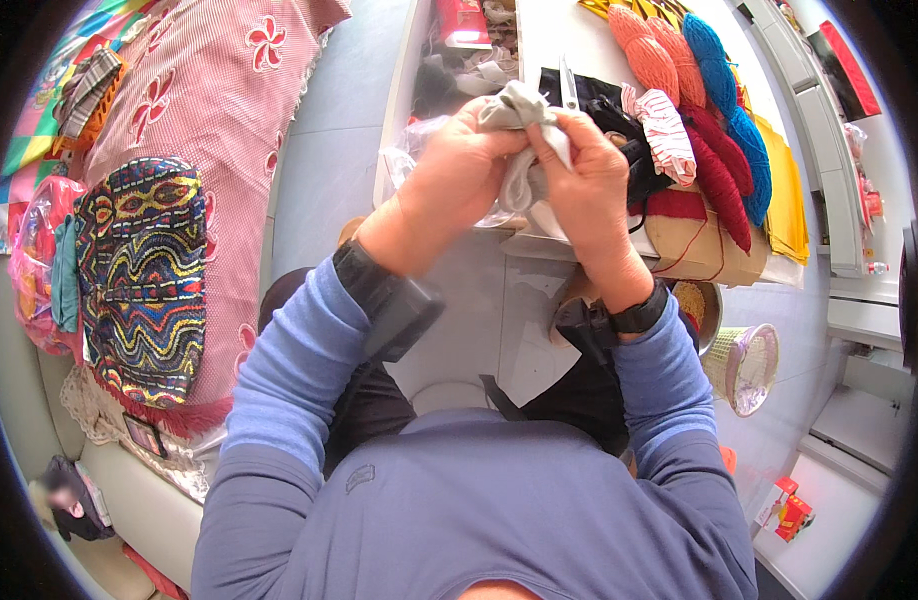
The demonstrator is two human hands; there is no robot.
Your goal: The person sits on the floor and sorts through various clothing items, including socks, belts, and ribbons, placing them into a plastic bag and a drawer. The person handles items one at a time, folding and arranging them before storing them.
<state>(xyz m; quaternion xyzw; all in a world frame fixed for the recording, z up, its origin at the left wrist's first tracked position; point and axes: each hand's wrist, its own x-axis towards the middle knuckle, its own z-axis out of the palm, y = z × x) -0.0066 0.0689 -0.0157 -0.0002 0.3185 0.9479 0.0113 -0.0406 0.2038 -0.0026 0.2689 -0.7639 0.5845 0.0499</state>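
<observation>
My left hand (459, 176) and my right hand (588, 176) are raised close together in front of me. Between them they grip a bunched strip of pale grey-white fabric (520, 105), which looks knotted or gathered at the top, with a loop hanging below. My right thumb and fingers pinch one end of it. Just beyond my right hand, a pair of scissors (569, 84) lies on black fabric (616, 112). A rolled red-and-white striped cloth (660, 135) is to the right of it. Behind the fabric, an open drawer or box (399, 105) holds dark and pale scraps.
Skeins of orange yarn (643, 45), blue yarn (710, 64) and dark red yarn (718, 161) lie on the white table, beside yellow cloth (785, 195). A mesh wastebasket (742, 367) stands on the floor at right. At left, a patterned bag (144, 281) rests on a pink cover (241, 97).
</observation>
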